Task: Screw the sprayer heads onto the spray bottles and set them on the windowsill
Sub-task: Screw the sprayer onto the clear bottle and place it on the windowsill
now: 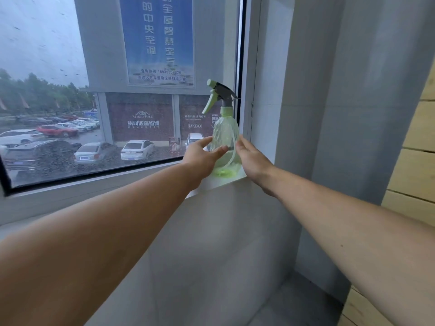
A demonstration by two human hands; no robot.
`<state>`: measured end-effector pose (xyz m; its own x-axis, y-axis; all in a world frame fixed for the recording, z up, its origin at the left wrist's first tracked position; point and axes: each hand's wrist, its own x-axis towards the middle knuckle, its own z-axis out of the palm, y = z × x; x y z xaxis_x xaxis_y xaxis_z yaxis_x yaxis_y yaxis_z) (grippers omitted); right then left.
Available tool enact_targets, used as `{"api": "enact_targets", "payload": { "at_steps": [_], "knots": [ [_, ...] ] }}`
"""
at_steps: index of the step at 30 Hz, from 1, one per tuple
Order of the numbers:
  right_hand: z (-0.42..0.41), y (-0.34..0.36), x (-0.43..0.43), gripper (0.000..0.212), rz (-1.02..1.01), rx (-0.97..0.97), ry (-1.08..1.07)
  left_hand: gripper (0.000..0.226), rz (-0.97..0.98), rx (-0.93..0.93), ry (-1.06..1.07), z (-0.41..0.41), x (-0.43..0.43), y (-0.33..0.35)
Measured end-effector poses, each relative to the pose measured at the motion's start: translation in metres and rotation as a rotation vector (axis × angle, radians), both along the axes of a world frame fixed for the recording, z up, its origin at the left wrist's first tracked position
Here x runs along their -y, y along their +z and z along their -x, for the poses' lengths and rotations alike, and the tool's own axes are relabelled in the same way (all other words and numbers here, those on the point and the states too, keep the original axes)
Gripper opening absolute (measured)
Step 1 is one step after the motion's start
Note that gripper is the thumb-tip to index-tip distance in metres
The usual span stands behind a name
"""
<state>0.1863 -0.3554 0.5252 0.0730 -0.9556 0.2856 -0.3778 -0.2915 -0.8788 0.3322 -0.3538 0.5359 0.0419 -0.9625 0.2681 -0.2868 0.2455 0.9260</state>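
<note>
A clear green spray bottle (pixel 225 137) stands upright on the white windowsill (pixel 211 183), close to the right window frame. Its grey and green sprayer head (pixel 220 94) sits on the bottle's neck with the trigger pointing left. My left hand (pixel 202 155) is at the bottle's lower left side, fingers spread, thumb lying across the front of the bottle. My right hand (pixel 250 158) is at the lower right side, fingers extended and touching or nearly touching the bottle. Neither hand closes around it.
The window pane (pixel 94 102) rises directly behind the bottle, with its dark frame (pixel 241 67) just right of it. A grey wall (pixel 329 114) boxes in the sill's right end. Pale wooden boards (pixel 414 161) stand at the far right. Grey floor lies below.
</note>
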Motion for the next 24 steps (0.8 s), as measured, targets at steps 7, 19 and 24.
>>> {"api": "enact_targets", "payload": {
  "at_steps": [7,19,24],
  "knots": [
    [-0.002,-0.004,-0.01,0.061,-0.046,-0.022,-0.032,0.074,0.006,0.091,0.006,0.003,-0.001,0.002],
    [0.034,-0.034,-0.085,0.055,-0.053,-0.042,-0.168,0.076,0.076,0.055,0.095,-0.001,-0.06,-0.006],
    [0.079,-0.075,-0.17,0.028,-0.135,-0.04,-0.284,0.051,0.068,0.107,-0.06,0.028,-0.129,-0.048]
  ]
}}
